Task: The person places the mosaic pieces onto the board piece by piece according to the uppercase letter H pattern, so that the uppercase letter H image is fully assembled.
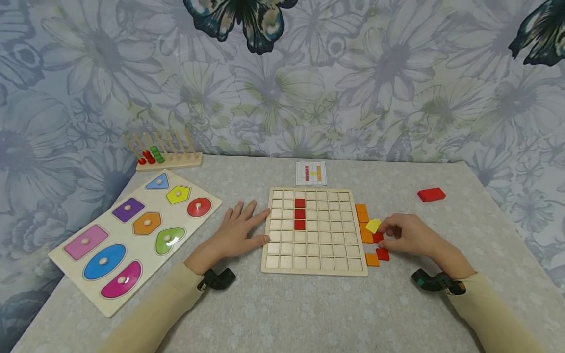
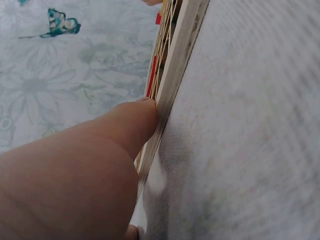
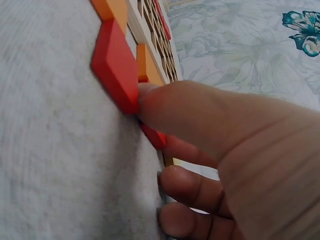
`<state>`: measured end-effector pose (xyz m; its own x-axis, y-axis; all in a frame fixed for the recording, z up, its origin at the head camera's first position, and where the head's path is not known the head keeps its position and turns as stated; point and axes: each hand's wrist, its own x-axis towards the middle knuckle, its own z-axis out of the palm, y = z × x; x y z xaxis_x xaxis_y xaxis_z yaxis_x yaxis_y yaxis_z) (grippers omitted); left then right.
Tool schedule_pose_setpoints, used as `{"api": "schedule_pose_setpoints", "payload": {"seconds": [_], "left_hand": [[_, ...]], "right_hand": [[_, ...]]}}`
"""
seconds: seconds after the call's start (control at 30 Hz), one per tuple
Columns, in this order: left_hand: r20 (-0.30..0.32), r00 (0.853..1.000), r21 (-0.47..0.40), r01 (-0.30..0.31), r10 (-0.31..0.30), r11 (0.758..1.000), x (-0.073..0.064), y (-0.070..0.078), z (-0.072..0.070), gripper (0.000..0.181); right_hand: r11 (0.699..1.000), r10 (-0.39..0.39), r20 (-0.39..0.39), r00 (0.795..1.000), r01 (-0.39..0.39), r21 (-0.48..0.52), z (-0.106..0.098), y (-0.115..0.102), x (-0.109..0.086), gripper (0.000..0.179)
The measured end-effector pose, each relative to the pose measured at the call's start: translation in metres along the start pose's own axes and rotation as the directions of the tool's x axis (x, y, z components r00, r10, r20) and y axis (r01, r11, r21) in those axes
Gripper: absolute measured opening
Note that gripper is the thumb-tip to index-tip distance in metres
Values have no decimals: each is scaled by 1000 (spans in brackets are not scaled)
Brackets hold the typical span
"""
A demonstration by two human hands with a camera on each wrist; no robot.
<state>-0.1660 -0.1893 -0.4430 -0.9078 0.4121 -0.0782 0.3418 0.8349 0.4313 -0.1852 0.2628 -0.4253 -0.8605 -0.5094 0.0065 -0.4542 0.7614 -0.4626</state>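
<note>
A square wooden grid board (image 1: 326,273) lies flat, with three red tiles (image 1: 300,214) one below another in a column. My left hand (image 1: 236,234) rests at the board's left edge with fingers spread; in the left wrist view its thumb (image 2: 137,120) touches the side of the board. Right of the board, my right hand (image 1: 408,238) has thumb and forefinger around a small red tile (image 3: 154,136), partly hidden by them. A yellow tile (image 1: 373,225) lies tilted by its fingertips. Another red tile (image 1: 382,254) lies just below the hand, beside orange tiles (image 1: 367,237).
Behind the board lies a pattern card (image 1: 311,173). A knobbed shape puzzle (image 1: 207,200) fills the left side, with a peg stand of red and green beads (image 1: 190,160) behind it. Right of the back lies a red block (image 1: 431,194). A flower-patterned wall closes the back.
</note>
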Motion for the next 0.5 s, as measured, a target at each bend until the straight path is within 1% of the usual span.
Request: {"api": "schedule_pose_setpoints", "payload": {"seconds": [0.17,0.5], "left_hand": [[0,1000,2,-2,2,1000,-1,0,0,73],[-4,1000,4,-2,2,1000,0,1,-1,72]], "right_hand": [[1000,10,-2,1000,-10,10,1,0,0,21],[1000,29,-11,1000,-30,-4,1,-1,0,19]]}}
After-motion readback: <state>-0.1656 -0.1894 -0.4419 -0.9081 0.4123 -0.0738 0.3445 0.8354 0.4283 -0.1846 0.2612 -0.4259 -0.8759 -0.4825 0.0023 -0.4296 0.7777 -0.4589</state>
